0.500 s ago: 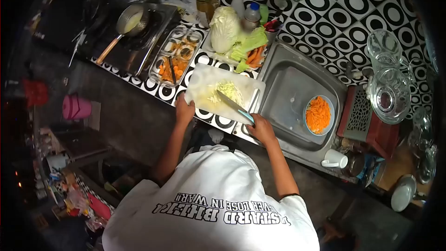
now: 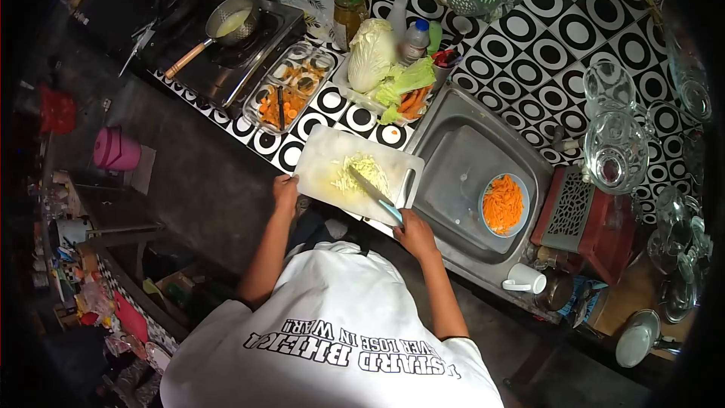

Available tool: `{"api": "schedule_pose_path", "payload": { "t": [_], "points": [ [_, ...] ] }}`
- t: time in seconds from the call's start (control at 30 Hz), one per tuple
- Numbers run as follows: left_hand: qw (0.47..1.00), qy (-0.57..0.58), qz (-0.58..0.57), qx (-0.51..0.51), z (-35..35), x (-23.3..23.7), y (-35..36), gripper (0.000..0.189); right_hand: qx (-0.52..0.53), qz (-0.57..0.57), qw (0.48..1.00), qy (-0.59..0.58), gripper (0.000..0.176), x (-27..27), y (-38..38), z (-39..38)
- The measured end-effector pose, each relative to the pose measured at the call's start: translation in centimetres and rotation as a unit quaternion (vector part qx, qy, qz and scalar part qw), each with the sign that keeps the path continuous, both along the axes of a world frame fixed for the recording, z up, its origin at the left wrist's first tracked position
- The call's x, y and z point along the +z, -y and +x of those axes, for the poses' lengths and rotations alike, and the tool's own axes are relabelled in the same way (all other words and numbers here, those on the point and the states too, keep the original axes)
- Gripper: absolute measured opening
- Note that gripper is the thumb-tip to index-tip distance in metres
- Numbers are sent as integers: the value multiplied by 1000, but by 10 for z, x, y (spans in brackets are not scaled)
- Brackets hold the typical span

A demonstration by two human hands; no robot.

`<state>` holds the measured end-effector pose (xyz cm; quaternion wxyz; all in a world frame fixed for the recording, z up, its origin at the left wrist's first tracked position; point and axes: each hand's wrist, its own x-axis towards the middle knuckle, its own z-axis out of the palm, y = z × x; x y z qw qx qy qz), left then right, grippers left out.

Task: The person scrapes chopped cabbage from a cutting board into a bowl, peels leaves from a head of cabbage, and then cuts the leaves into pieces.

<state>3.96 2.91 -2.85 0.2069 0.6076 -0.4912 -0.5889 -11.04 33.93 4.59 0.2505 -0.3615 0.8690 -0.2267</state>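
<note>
Your right hand point(image 2: 414, 236) is closing into a fist around the teal handle of a long-bladed kitchen knife point(image 2: 375, 195). The blade is slanting up and away from you over the white rectangular cutting board point(image 2: 321, 166). Its tip is reaching into the small heap of shredded pale green cabbage point(image 2: 361, 172) lying near the middle of that board.

Your left hand point(image 2: 285, 192) is resting at the board's near left corner with the fingers held together against the edge. It is too small to tell whether they are hooking around the edge.

The board is sitting on the desk tiled in black and white circles point(image 2: 332, 102), with its right end just beside the steel sink point(image 2: 453, 147).

A round blue-rimmed plate of shredded orange carrot point(image 2: 504, 204) is lying in the sink basin. A whole pale napa cabbage point(image 2: 371, 51) is lying behind the board.

You are wearing a white T-shirt point(image 2: 332, 302) with dark block lettering across the back, seen upside down. The words "LOSE IN WAR!!" are reading clearly, while the larger line below them is only partly legible.

A glass jar with a green lid point(image 2: 350, 4) and a clear bottle with a blue cap point(image 2: 414, 36) are standing by the wall. Their labels are too small to read.
</note>
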Motion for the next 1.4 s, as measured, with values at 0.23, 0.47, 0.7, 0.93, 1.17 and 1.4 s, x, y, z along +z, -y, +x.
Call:
{"api": "schedule_pose_path", "payload": {
  "t": [0.23,0.47,0.7,0.93,1.17,1.4],
  "points": [
    [966,-141,157,-149,24,28,18,19,-1,-14,1000,-14,38,11,-3,14],
    [888,-292,297,-197,32,25,48,9,-9,12,1000,-24,37,20,4,39],
    [855,-385,261,-228,50,29,52,6,-44,-23,995,-82,38,46,11,66],
    [835,-413,267,-247,46,59,50,15,-95,1,983,-156,37,126,13,100],
    [814,-424,280,-282,18,97,16,41,-140,-95,972,-164,37,154,-5,129],
    [771,-480,289,-301,-12,147,-73,52,-131,-128,966,-181,36,165,-40,129]
  ]
}}
